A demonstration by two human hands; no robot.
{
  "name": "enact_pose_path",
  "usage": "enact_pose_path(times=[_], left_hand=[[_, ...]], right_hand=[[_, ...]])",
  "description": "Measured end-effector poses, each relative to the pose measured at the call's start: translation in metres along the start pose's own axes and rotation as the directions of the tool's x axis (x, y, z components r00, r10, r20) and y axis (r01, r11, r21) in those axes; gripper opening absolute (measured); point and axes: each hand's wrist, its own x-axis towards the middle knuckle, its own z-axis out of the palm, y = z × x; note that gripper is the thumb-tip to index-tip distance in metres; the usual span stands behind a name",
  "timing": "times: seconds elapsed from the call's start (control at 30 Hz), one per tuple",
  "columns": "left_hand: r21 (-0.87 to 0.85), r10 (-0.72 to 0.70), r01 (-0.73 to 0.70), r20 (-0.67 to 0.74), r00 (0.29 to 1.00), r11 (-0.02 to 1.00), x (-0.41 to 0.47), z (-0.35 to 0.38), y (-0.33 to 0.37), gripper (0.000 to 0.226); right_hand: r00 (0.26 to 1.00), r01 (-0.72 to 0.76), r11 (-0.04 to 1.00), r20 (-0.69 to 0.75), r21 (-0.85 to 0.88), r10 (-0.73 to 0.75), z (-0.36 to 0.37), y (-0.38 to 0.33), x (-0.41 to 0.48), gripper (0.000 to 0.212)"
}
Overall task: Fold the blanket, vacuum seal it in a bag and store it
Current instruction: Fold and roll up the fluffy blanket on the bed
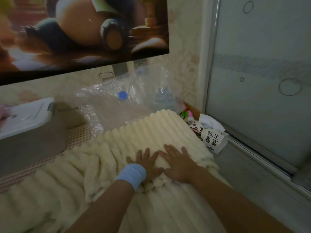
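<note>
1. Both hands lie flat with fingers spread. Your left hand (pixel 145 159), in a blue wristband (pixel 132 174), and your right hand (pixel 179 166) press side by side on the blanket (pixel 151 132) and grip nothing.
2. The cream ribbed blanket is half folded. Its far part forms a tidy block just short of the clear vacuum bag (pixel 116 113), while its near part sprawls rumpled toward you over a checked cover (pixel 75 137).
3. The plush pile will likely spring back, so lifting your palms too soon may let the fold puff open.
4. The bunched layers left of your wrists could get folded in crooked, leaving a lump too bulky for the bag's mouth.
5. The block's right edge sits near the drop beside the tissue box (pixel 214 140), and a sideways shove could slide it off.
6. The bag lies crinkled with its blue valve (pixel 122 95) facing up. Dragging the blanket across it may pinch the film and spoil the seal.
</note>
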Motion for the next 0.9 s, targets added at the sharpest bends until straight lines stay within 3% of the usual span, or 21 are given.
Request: enact_pose_path(times=[0.13, 0.2, 0.3, 0.43, 0.5, 0.57, 0.63, 0.7, 0.77, 0.83, 0.9], left_hand=[[0.028, 0.032, -0.032, -0.003, 0.999, 0.999, -0.022, -0.008, -0.011, 0.085], [0.113, 0.027, -0.026, -0.013, 1.0, 0.993, -0.036, -0.01, -0.015, 0.096], [0.163, 0.013, -0.002, -0.064, 0.998, 0.987, -0.057, 0.004, -0.02, 0.103], [0.088, 0.062, -0.042, -0.235, 0.97, 0.995, -0.08, 0.004, -0.025, 0.073], [0.022, 0.048, -0.043, -0.371, 0.927, 0.999, -0.089, -0.003, -0.028, 0.06], [-0.071, 0.073, -0.103, -0.337, 0.939, 0.992, -0.098, 0.0, -0.029, 0.062], [-0.057, 0.158, -0.165, -0.113, 0.981, 0.985, -0.11, 0.011, -0.027, 0.07], [-0.055, 0.168, -0.17, -0.037, 0.985, 0.984, -0.121, 0.021, -0.037, 0.074], [-0.154, 0.126, -0.162, -0.219, 0.967, 0.975, -0.133, 0.023, -0.054, 0.065], [-0.132, 0.105, -0.171, -0.401, 0.91, 0.976, -0.152, 0.022, -0.076, 0.051], [-0.11, 0.063, -0.13, -0.473, 0.879, 0.985, -0.173, 0.026, -0.103, 0.041]], right_hand=[[0.999, 0.026, 0.997, 0.041, 0.073, -0.029, -0.013, 0.003, -0.015, 0.088], [0.999, 0.016, 1.0, 0.039, 0.002, -0.016, -0.013, 0.001, -0.023, 0.095], [0.997, -0.059, 0.998, -0.043, -0.034, 0.058, -0.006, 0.004, -0.031, 0.083], [0.96, -0.096, 0.992, -0.27, -0.088, 0.069, -0.012, 0.003, -0.032, 0.04], [0.927, -0.148, 0.971, -0.368, -0.187, 0.07, -0.021, 0.004, -0.036, 0.032], [0.963, -0.203, 0.945, -0.226, -0.256, 0.145, -0.024, 0.006, -0.044, 0.04], [0.972, -0.224, 0.918, -0.001, -0.326, 0.237, -0.02, 0.002, -0.055, 0.055], [0.968, -0.237, 0.908, -0.002, -0.346, 0.252, -0.021, -0.017, -0.06, 0.061], [0.982, -0.185, 0.942, -0.095, -0.282, 0.164, -0.029, -0.047, -0.059, 0.063], [0.99, -0.019, 0.991, -0.139, -0.13, 0.001, -0.032, -0.086, -0.054, 0.07], [0.971, 0.186, 0.982, -0.146, -0.042, -0.19, -0.028, -0.135, -0.052, 0.074]])
